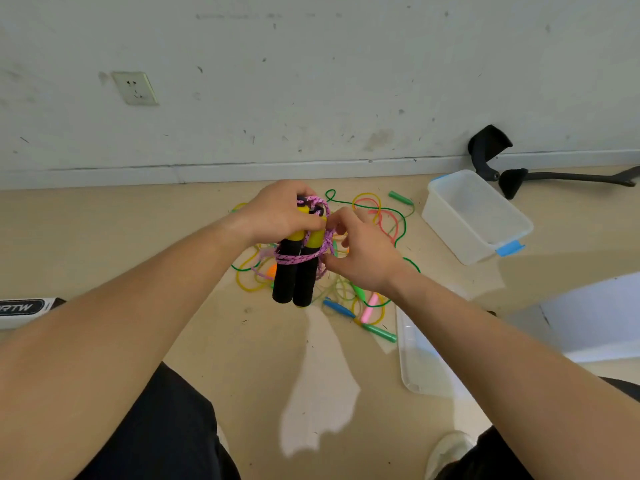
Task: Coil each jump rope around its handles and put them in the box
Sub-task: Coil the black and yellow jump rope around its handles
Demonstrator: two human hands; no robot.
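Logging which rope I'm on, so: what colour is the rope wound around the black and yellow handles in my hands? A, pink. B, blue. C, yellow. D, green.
A: the pink rope is looped around the two black and yellow handles, which the left hand grips at the top while the right hand pinches the rope.

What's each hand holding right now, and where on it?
The left hand grips the two black handles together at their yellow tops. The right hand pinches the pink rope beside them, where it wraps around.
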